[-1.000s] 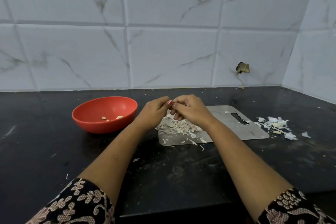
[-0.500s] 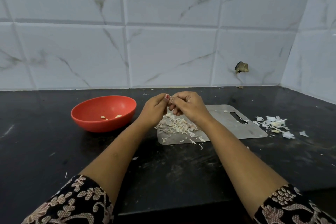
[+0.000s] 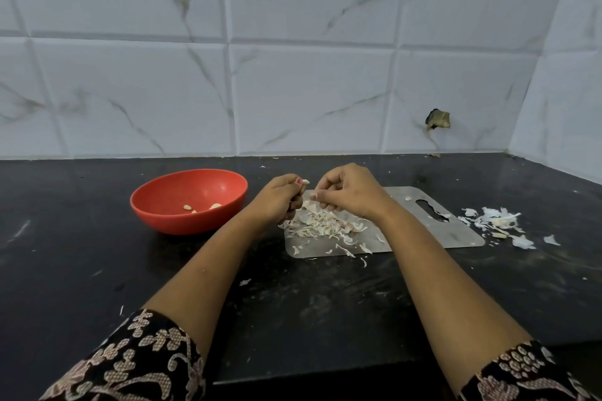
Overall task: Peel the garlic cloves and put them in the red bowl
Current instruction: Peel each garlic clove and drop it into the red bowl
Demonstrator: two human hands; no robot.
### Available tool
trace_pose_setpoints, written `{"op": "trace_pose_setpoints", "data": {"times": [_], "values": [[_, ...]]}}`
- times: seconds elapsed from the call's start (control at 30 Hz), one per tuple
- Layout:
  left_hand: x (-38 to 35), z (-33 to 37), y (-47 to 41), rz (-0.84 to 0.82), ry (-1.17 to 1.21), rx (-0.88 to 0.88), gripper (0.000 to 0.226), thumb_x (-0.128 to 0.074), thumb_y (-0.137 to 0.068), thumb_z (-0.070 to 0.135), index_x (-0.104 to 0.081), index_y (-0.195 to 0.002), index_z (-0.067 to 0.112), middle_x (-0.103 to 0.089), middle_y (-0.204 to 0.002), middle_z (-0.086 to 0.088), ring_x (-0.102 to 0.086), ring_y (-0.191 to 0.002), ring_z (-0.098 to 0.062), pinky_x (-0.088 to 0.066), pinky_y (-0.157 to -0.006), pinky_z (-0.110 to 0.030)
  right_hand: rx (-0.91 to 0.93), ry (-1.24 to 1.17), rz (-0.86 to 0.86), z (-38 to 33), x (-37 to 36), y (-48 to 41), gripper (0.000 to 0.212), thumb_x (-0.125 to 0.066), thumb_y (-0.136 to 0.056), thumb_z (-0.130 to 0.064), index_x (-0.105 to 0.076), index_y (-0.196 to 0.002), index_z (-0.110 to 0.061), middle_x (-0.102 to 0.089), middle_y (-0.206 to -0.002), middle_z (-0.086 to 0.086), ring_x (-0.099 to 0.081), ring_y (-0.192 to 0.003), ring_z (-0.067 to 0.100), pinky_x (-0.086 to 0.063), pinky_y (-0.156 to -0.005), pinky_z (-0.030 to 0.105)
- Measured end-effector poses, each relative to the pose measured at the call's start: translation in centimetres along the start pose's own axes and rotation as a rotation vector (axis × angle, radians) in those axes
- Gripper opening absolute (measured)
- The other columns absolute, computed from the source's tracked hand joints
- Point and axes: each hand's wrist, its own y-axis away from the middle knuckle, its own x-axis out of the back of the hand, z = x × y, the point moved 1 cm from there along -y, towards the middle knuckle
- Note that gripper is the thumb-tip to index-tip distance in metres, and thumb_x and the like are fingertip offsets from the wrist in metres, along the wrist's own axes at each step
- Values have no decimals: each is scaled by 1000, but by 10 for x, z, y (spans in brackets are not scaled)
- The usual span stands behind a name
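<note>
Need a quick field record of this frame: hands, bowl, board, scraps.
left hand: pinches a garlic clove near the left end of the board
right hand: fingers curled, just apart from the clove; holding anything unclear
red bowl: left of the board, few peeled cloves inside
board: metal, skins heaped on its left part
counter: second heap of skins right of the board

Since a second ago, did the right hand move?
Yes. The right hand drew slightly right over the cutting board, away from the left hand pinching the garlic clove; their fingertips met before, now a gap shows.
</note>
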Motion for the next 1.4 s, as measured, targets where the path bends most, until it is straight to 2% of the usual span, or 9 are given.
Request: {"op": "trace_pose_setpoints", "data": {"times": [0.13,0.27,0.5,0.63,0.8,0.9,1.0,1.17,1.4], "values": [[-4,0,-1,-42,-12,-19,33,-31,-105,9,-41,-74,10,-30,-58,-3,-27,-37,0,-23,-37,-13,89,17,163,0,-3,-2,10,-76,-83,-14,-67,-82,-15,-66,-70,2,-59,-59,9,-56,-59,28],[0,-1,-2,-3,-100,-52,35,-39,-104,17,-46,-71,11,-36,-53,2,-30,-39,-4,-26,-40,-15,112,-22,112,1,-7,-2,12,-66,-92,-10,-73,-101,-12,-69,-80,-1,-63,-62,3,-55,-57,20],[1,-4,-4,266,-461,-277,13,-55,-97,21,-58,-88,12,-59,-67,3,-50,-55,-7,-43,-58,-28,109,83,208,2,-13,-5,20,-53,-99,-13,-71,-90,-9,-66,-73,-3,-59,-55,3,-58,-59,29],[-9,-2,-1,385,-294,-367,8,-65,-90,14,-59,-93,17,-64,-88,5,-57,-57,-5,-48,-51,-20,60,-196,284,-2,-14,-4,12,-62,-95,-14,-72,-88,-12,-68,-73,1,-56,-51,0,-51,-53,18],[-14,4,2,461,-37,-328,8,-69,-87,11,-72,-93,16,-70,-86,6,-56,-48,-5,-41,-47,-14,-152,-679,209,-9,-12,0,10,-69,-89,-17,-70,-82,-11,-65,-67,-2,-51,-52,4,-44,-49,18],[-14,4,4,469,-19,-341,10,-67,-89,11,-72,-92,19,-70,-85,7,-56,-48,-4,-42,-47,-14,-235,-734,136,-9,-13,1,10,-66,-92,-18,-70,-87,-11,-65,-73,-2,-51,-54,5,-45,-49,18],[-12,4,5,484,-131,-359,12,-62,-93,12,-73,-92,17,-69,-77,9,-59,-50,-5,-44,-49,-14,-164,-519,103,-9,-16,0,17,-60,-97,-22,-71,-97,-10,-69,-82,1,-55,-55,7,-48,-51,21],[-5,3,5,462,-625,-414,15,-56,-97,19,-71,-95,16,-68,-70,9,-64,-54,-8,-55,-65,-31,128,353,280,-6,-16,-1,17,-57,-96,-29,-70,-87,-21,-67,-73,-4,-63,-68,17,-52,-62,33],[-7,10,4,365,-707,-293,17,-57,-96,16,-69,-86,9,-71,-76,-1,-64,-60,-11,-53,-77,-32,234,710,225,-10,-14,3,25,-42,-99,-28,-63,-89,-19,-60,-77,-4,-55,-69,19,-37,-56,30]]}}
